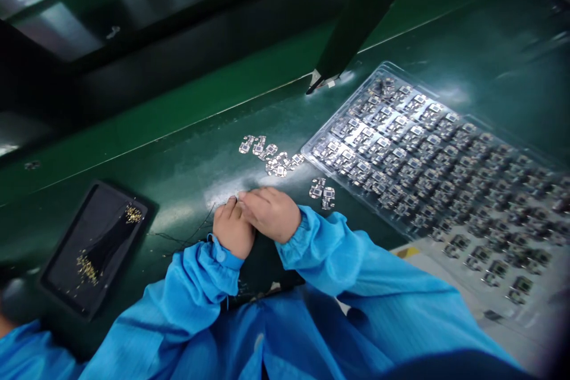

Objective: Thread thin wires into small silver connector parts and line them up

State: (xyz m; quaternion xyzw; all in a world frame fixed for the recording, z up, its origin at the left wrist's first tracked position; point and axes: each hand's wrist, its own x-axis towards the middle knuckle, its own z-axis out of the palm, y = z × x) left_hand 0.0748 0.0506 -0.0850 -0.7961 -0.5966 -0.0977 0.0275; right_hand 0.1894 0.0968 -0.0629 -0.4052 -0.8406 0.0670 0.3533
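Note:
Both my hands meet above the green bench, low in the middle of the view. My left hand (234, 228) has its fingers curled in, with a blue band around the wrist. My right hand (274, 214) is closed too, its fingertips against those of my left. Whatever lies between the fingertips is too small and covered to make out. A few thin black wires (189, 241) trail on the bench just left of my left hand. Beyond the hands lies a loose group of small circuit boards (279, 164); two more boards (328, 197) sit close to my right sleeve.
On the right, a clear plastic tray (307, 149) carries rows of circuit boards and overhangs the bench edge. At left, a black tray (53, 255) holds black wires with gold-coloured ends (89, 267). A dark post (347, 29) rises behind. Another person's blue sleeve (33, 350) shows bottom left.

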